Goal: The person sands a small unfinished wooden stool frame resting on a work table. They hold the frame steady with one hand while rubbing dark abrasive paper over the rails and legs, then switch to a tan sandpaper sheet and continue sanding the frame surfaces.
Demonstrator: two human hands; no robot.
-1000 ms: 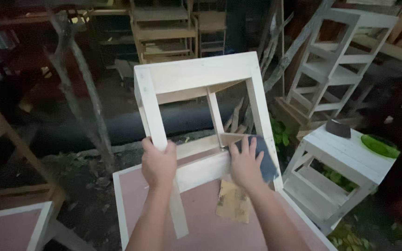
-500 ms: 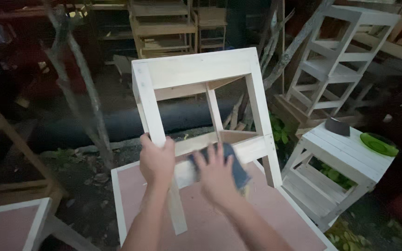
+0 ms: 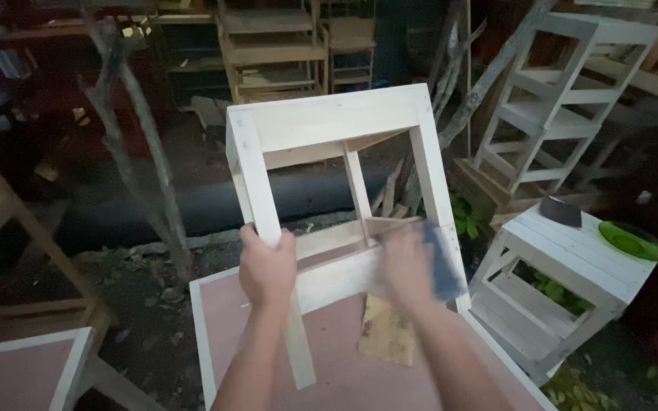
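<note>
A pale unpainted wooden frame (image 3: 333, 125), like a small stool lying on its side, stands on a reddish tabletop (image 3: 344, 365) with a white rim. My left hand (image 3: 266, 265) grips the frame's left leg near the lower crossbar. My right hand (image 3: 413, 262) is blurred with motion and presses a dark sanding pad (image 3: 445, 262) against the lower crossbar near the right leg. A tan sheet of sandpaper (image 3: 386, 331) lies on the tabletop just below my right hand.
A white slatted stand (image 3: 565, 251) at the right carries a green plate (image 3: 630, 240) and a dark block (image 3: 559, 211). More wooden shelves and stools (image 3: 550, 106) stand behind. A bare tree trunk (image 3: 142, 152) rises at the left. Another reddish table corner (image 3: 24, 365) is at the lower left.
My right hand has slid with the dark pad along the lower crossbar, first left and then back right. My left hand has kept its hold on the leg.
</note>
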